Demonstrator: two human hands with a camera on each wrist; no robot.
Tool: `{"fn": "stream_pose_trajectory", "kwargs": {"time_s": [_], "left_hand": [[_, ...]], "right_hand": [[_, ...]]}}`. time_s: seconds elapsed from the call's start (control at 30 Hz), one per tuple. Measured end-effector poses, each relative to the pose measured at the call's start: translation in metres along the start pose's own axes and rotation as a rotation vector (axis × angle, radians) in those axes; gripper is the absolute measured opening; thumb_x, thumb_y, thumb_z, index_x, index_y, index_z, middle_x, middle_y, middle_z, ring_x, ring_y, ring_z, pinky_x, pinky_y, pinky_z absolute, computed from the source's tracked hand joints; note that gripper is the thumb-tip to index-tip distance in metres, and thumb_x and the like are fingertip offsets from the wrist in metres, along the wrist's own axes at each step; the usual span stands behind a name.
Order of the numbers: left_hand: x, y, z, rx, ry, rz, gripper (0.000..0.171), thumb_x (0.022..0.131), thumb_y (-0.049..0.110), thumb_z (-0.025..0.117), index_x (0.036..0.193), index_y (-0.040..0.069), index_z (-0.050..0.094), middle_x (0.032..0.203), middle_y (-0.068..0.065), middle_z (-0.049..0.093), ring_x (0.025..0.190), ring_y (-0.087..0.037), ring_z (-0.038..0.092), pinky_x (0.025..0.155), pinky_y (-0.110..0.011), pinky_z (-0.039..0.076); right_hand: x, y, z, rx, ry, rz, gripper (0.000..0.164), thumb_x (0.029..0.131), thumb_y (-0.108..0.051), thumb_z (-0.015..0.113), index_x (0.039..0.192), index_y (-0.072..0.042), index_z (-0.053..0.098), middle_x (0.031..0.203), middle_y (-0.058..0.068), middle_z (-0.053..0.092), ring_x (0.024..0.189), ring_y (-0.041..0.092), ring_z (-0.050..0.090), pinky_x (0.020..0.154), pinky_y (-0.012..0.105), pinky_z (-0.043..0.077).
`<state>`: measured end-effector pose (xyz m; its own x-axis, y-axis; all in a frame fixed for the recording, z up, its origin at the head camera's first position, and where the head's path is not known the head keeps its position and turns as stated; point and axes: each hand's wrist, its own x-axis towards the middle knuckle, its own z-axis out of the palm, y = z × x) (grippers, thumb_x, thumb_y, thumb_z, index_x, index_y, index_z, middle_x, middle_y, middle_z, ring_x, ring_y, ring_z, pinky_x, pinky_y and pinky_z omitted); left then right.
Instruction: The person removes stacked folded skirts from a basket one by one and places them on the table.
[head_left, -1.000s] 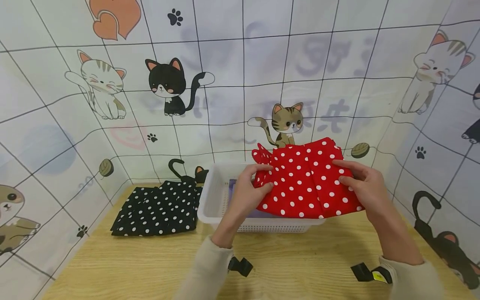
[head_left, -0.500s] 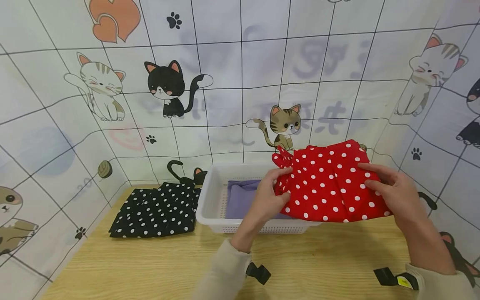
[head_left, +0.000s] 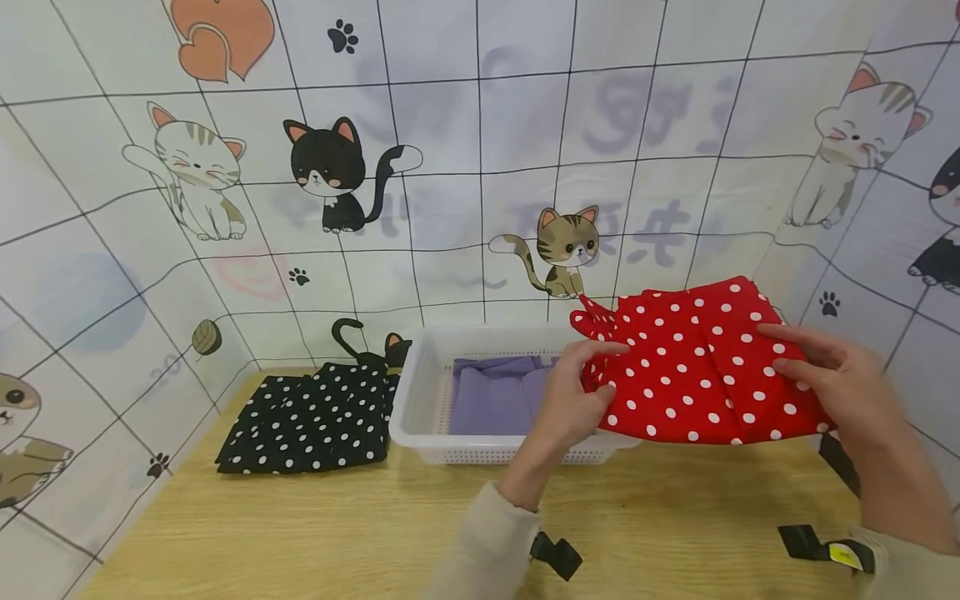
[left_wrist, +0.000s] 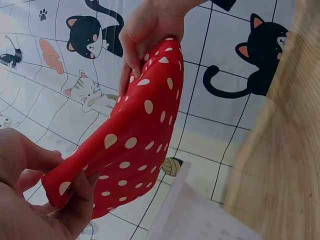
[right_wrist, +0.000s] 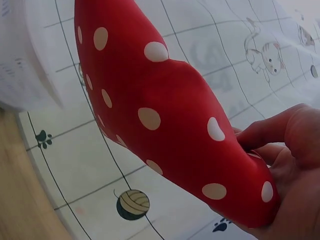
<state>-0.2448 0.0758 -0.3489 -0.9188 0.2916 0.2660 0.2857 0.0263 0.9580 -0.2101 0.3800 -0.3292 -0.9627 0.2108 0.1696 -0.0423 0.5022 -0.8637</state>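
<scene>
A folded red cloth with white dots [head_left: 697, 367] is held up in the air between both hands, right of the basket. My left hand [head_left: 573, 400] pinches its left end, where a small gathered flap sticks up. At the opposite end my right hand [head_left: 855, 392] grips the side, thumb toward me. In the left wrist view the cloth [left_wrist: 135, 135] stretches from the near left fingers to the right hand [left_wrist: 150, 30] beyond. Fingers of the right hand [right_wrist: 295, 160] wrap the cloth's edge in the right wrist view.
A white plastic basket [head_left: 423, 392] stands at the back of the wooden table [head_left: 300, 533], with folded purple cloth [head_left: 487, 400] inside. Left of it lies a folded black cloth with white dots [head_left: 315, 421]. A cat-patterned sheet [head_left: 450, 167] hangs behind and along the sides.
Both hands have carried the red dotted cloth to the right, from over the basket to beside it. More of the purple cloth in the basket now shows.
</scene>
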Motion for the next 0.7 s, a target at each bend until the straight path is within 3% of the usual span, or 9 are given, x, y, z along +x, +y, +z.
{"fn": "stream_pose_trajectory", "kwargs": {"time_s": [0.27, 0.5, 0.6, 0.7], "left_hand": [[0.002, -0.006, 0.029, 0.012, 0.060, 0.002, 0.045, 0.094, -0.004, 0.066, 0.124, 0.029, 0.071, 0.135, 0.012, 0.058, 0.111, -0.003, 0.060, 0.077, -0.022, 0.062], [0.004, -0.008, 0.051, -0.004, 0.152, -0.095, 0.034, 0.094, 0.006, 0.071, 0.121, 0.026, 0.075, 0.120, 0.009, 0.067, 0.101, -0.004, 0.067, 0.075, -0.026, 0.063], [0.005, -0.009, 0.060, 0.016, 0.153, -0.126, 0.034, 0.093, 0.008, 0.073, 0.122, 0.025, 0.075, 0.123, 0.012, 0.065, 0.105, -0.003, 0.064, 0.077, -0.026, 0.063], [0.004, -0.010, 0.067, 0.051, 0.110, -0.123, 0.041, 0.091, 0.006, 0.074, 0.128, 0.023, 0.072, 0.125, 0.012, 0.062, 0.109, -0.001, 0.060, 0.080, -0.022, 0.061]], "right_hand": [[0.001, 0.011, -0.012, -0.088, 0.056, 0.026, 0.055, 0.108, -0.031, 0.051, 0.160, -0.031, 0.037, 0.160, 0.022, 0.027, 0.098, -0.005, 0.043, 0.064, 0.015, 0.057], [0.002, 0.020, -0.021, -0.139, 0.104, 0.073, 0.056, 0.108, -0.033, 0.050, 0.162, -0.028, 0.035, 0.162, 0.029, 0.024, 0.095, -0.005, 0.040, 0.061, 0.014, 0.055], [0.002, 0.022, -0.026, -0.160, 0.114, 0.082, 0.057, 0.107, -0.029, 0.051, 0.162, -0.023, 0.035, 0.158, 0.033, 0.026, 0.096, 0.000, 0.039, 0.059, 0.014, 0.054], [0.002, 0.024, -0.029, -0.183, 0.117, 0.093, 0.057, 0.107, -0.028, 0.051, 0.162, -0.021, 0.035, 0.155, 0.036, 0.028, 0.100, 0.007, 0.040, 0.058, 0.015, 0.054]]}}
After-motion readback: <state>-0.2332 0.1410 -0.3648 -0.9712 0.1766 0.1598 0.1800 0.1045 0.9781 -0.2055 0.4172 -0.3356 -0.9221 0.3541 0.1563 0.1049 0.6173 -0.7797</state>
